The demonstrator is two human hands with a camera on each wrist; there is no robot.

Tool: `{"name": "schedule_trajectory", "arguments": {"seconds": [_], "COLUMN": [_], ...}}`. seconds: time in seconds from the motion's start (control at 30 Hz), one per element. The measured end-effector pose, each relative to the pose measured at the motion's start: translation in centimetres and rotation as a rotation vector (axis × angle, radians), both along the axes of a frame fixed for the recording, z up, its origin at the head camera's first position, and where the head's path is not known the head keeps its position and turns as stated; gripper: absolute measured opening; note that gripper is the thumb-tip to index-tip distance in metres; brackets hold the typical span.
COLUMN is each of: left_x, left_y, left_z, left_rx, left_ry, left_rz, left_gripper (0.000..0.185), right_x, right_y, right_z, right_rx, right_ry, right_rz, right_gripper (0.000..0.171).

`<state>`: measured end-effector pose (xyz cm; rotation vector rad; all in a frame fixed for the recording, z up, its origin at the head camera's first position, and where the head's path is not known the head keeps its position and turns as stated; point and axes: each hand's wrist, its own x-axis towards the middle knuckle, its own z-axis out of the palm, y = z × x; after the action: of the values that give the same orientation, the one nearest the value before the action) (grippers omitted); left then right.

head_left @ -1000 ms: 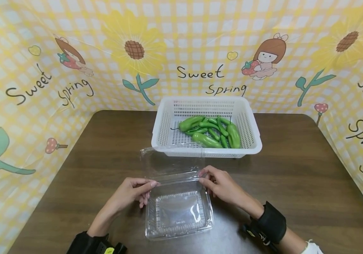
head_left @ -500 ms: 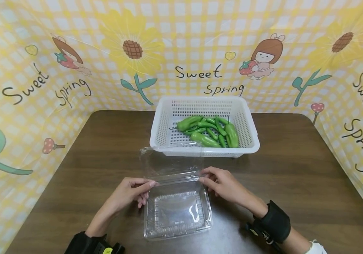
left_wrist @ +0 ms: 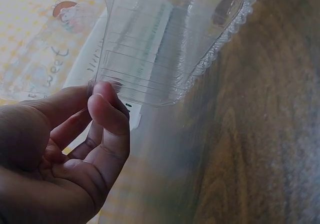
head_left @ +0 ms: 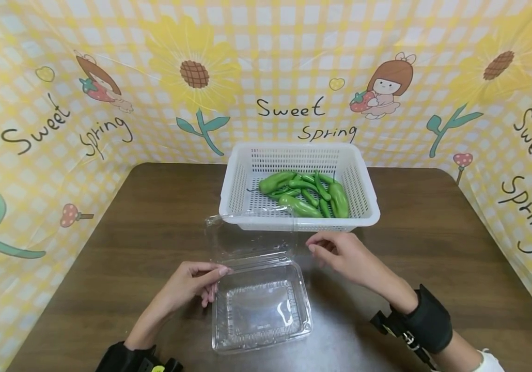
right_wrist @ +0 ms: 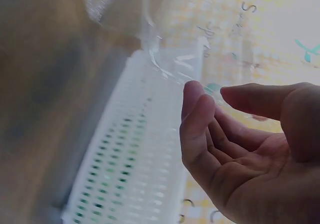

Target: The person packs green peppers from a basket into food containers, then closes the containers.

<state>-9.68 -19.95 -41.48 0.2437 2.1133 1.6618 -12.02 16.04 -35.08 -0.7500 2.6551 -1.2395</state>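
A clear plastic clamshell box point(head_left: 261, 310) lies on the table with its lid point(head_left: 252, 235) raised at the back. My left hand point(head_left: 196, 284) pinches the box's left edge at the hinge between thumb and fingers. In the left wrist view, the thumb and fingertips meet on the thin plastic. To the right of the hinge, my right hand point(head_left: 347, 258) is apart from the box, near the basket's front. Its fingers are loosely bent, and the right wrist view shows a gap between thumb and fingertips with nothing held. Several green peppers point(head_left: 300, 205) lie in the white basket point(head_left: 368, 206).
The white slotted basket stands at the back of the dark wooden table point(head_left: 163, 206), right behind the raised lid, whose top edge overlaps the basket's front in the head view. A yellow checked cloth point(head_left: 270, 62) surrounds the table's back and sides.
My right hand has let go of the box's right hinge edge and moved right and slightly up, toward the basket. The left hand keeps its pinch, and the box stays nearly where it was.
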Motion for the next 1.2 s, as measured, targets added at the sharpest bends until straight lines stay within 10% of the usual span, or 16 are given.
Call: {"name": "schedule_trajectory", "arguments": {"seconds": [0.6, 1.2], "left_x": [0.2, 0.0], "left_y": [-0.2, -0.2], "left_z": [-0.1, -0.3], "left_rx": [-0.001, 0.005], "left_ry": [0.012, 0.031], "left_rz": [0.005, -0.008], "left_gripper": [0.035, 0.035], "right_x": [-2.4, -7.4], "right_y": [1.3, 1.5], "right_z": [5.6, 6.6], "right_rx": [0.079, 0.171], "right_ry": [0.152, 0.153], "right_rz": [-0.141, -0.216], "right_gripper": [0.021, 0.027]}}
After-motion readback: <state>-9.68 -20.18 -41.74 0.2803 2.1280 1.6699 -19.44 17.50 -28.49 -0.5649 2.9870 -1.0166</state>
